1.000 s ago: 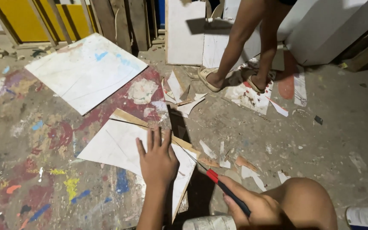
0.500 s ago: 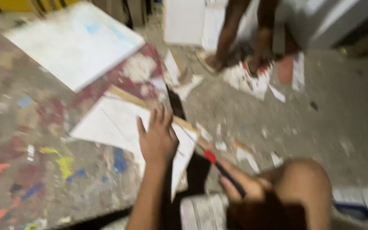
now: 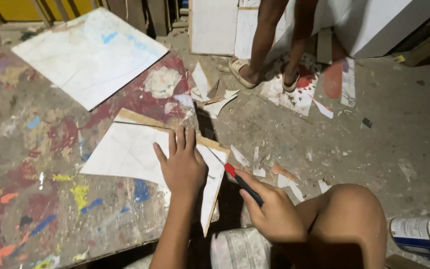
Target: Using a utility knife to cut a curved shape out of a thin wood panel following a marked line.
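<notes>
Paint-spattered table (image 3: 36, 149), board (image 3: 125, 152) under left fingers (image 3: 179, 142)

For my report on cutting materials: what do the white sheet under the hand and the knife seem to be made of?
The white angular sheet looks like thin laminate-faced plywood: a smooth matte white face with a tan wood edge. The red-and-black utility knife in the right hand seems to have a plastic body and a thin metal blade, though the blade is hard to see.
</notes>
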